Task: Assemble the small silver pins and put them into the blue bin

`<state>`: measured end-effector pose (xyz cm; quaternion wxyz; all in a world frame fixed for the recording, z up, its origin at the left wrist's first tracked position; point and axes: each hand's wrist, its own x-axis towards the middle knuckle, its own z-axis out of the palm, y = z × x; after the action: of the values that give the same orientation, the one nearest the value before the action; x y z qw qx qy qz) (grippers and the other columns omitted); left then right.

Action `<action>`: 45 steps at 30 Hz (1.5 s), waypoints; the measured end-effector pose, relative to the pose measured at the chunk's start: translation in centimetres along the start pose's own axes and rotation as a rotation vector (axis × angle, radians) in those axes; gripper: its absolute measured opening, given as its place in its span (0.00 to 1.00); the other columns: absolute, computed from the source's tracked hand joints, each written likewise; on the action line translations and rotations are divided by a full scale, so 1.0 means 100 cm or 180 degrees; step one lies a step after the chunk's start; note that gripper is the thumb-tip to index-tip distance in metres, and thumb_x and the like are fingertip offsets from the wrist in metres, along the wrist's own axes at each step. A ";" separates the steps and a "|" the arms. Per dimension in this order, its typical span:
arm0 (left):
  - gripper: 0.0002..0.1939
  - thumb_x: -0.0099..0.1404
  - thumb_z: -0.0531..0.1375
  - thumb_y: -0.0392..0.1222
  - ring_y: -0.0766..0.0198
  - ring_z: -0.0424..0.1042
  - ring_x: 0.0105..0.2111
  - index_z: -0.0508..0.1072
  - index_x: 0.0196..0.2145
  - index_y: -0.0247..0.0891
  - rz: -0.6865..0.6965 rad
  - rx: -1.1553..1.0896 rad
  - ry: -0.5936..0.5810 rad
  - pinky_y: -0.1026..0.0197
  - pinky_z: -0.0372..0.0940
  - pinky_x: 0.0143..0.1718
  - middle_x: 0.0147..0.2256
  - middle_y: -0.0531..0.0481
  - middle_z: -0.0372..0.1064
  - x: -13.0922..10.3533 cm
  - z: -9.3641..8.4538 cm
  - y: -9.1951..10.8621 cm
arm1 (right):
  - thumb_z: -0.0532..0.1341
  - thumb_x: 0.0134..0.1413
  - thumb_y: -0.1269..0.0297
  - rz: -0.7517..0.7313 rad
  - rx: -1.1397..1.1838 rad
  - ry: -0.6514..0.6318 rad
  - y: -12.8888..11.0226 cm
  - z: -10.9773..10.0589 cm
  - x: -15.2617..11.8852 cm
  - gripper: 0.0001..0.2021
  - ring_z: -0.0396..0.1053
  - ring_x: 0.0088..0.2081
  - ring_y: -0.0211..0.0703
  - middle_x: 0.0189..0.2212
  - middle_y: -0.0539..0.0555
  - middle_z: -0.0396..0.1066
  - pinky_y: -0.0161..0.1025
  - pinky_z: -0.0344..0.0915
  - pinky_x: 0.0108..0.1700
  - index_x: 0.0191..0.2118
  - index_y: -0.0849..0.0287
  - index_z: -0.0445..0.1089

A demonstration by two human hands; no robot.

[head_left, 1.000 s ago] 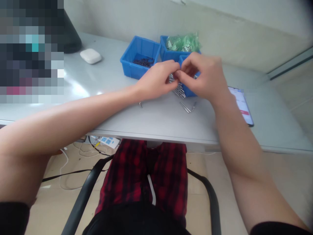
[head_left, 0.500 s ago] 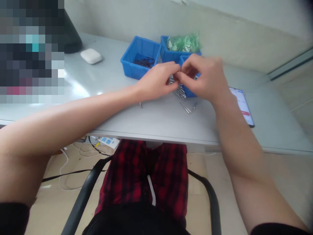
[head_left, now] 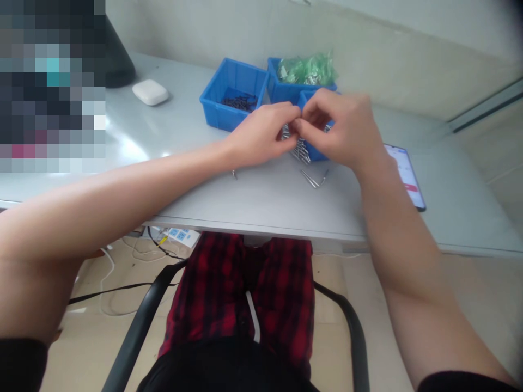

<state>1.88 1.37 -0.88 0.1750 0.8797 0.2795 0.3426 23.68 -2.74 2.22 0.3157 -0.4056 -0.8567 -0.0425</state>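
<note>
My left hand (head_left: 267,133) and my right hand (head_left: 341,128) meet at the fingertips above a pile of thin silvery metal pieces (head_left: 301,152). Both are closed in a pinch; whatever sits between the fingers is too small and hidden to name. Behind my right hand a small blue bin (head_left: 316,154) is partly covered. Left of it, a larger blue bin (head_left: 220,115) holds dark screw-like pieces (head_left: 241,102). A few loose metal pieces (head_left: 311,179) lie on the desk in front of the pile, and another small piece (head_left: 234,175) lies below my left wrist.
At the back, another blue bin (head_left: 281,93) carries a green plastic bag (head_left: 308,69). A phone (head_left: 411,182) with its screen lit lies right of my right forearm. A white rounded case (head_left: 150,92) rests at the left. The desk's front edge (head_left: 261,231) runs above my lap.
The view has shifted very slightly. Both hands keep the same pinched pose at the same spot, and the objects on the desk stay put.
</note>
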 end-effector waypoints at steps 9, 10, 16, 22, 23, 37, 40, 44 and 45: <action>0.07 0.71 0.62 0.34 0.53 0.81 0.43 0.72 0.35 0.45 0.0056 -0.0036 -0.0044 0.52 0.69 0.45 0.38 0.46 0.79 -0.001 0.000 -0.006 | 0.63 0.79 0.38 0.0192 0.0076 -0.0165 0.000 0.001 0.000 0.20 0.82 0.41 0.59 0.36 0.52 0.81 0.62 0.82 0.52 0.39 0.45 0.70; 0.07 0.71 0.62 0.34 0.53 0.81 0.44 0.72 0.35 0.45 0.0047 -0.0016 -0.0065 0.52 0.70 0.45 0.39 0.46 0.80 -0.001 0.000 -0.006 | 0.64 0.79 0.38 0.0244 0.0064 -0.0189 -0.001 0.001 0.000 0.19 0.82 0.41 0.59 0.37 0.52 0.81 0.62 0.82 0.53 0.39 0.45 0.71; 0.08 0.69 0.62 0.34 0.52 0.82 0.44 0.70 0.34 0.46 0.0017 0.0068 -0.0168 0.51 0.71 0.47 0.40 0.46 0.81 -0.001 0.000 -0.006 | 0.65 0.79 0.39 0.0248 -0.0013 -0.0161 -0.002 0.000 0.000 0.19 0.83 0.39 0.59 0.35 0.51 0.83 0.60 0.84 0.50 0.38 0.44 0.70; 0.07 0.67 0.62 0.34 0.50 0.82 0.44 0.69 0.34 0.46 0.0018 0.0102 -0.0288 0.49 0.71 0.48 0.38 0.46 0.80 0.000 0.001 -0.009 | 0.66 0.77 0.41 0.0042 0.0007 -0.0152 0.005 0.003 0.001 0.19 0.82 0.35 0.57 0.33 0.51 0.81 0.59 0.84 0.45 0.37 0.45 0.68; 0.08 0.68 0.62 0.34 0.50 0.82 0.44 0.69 0.34 0.46 0.0021 0.0100 -0.0295 0.49 0.71 0.48 0.38 0.46 0.81 0.000 0.001 -0.009 | 0.66 0.76 0.41 0.0039 -0.0020 -0.0133 0.005 0.003 0.001 0.18 0.82 0.35 0.57 0.32 0.50 0.81 0.59 0.84 0.44 0.37 0.45 0.68; 0.08 0.69 0.62 0.34 0.54 0.80 0.42 0.70 0.34 0.45 -0.0018 -0.0155 0.0044 0.52 0.70 0.45 0.37 0.47 0.79 0.000 0.001 -0.003 | 0.67 0.77 0.51 0.0219 0.0056 -0.0041 -0.006 -0.001 0.001 0.12 0.85 0.39 0.59 0.36 0.50 0.83 0.59 0.85 0.50 0.38 0.44 0.70; 0.08 0.71 0.62 0.34 0.54 0.81 0.43 0.69 0.34 0.45 -0.0074 -0.0129 0.0124 0.52 0.71 0.46 0.39 0.46 0.79 0.000 0.001 0.001 | 0.66 0.77 0.52 0.0123 0.0098 0.0071 -0.005 -0.001 0.002 0.12 0.84 0.37 0.57 0.34 0.49 0.82 0.58 0.85 0.47 0.38 0.45 0.70; 0.07 0.73 0.63 0.36 0.55 0.82 0.44 0.70 0.36 0.44 -0.0054 -0.0123 0.0314 0.54 0.71 0.47 0.39 0.47 0.79 0.001 0.002 0.004 | 0.64 0.78 0.51 -0.0061 0.0072 0.0291 0.001 0.000 0.002 0.12 0.83 0.34 0.56 0.33 0.49 0.81 0.57 0.82 0.42 0.39 0.45 0.71; 0.07 0.74 0.63 0.37 0.55 0.81 0.44 0.70 0.36 0.44 -0.0048 -0.0124 0.0363 0.55 0.71 0.47 0.39 0.48 0.79 0.001 0.002 0.003 | 0.64 0.78 0.49 -0.0039 0.0046 0.0276 0.003 0.000 0.001 0.12 0.83 0.34 0.56 0.34 0.50 0.81 0.57 0.82 0.44 0.40 0.45 0.72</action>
<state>2.20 1.11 -0.83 0.1784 0.8531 0.2889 0.3962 23.84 -2.47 2.26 0.3553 -0.3958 -0.8450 -0.0558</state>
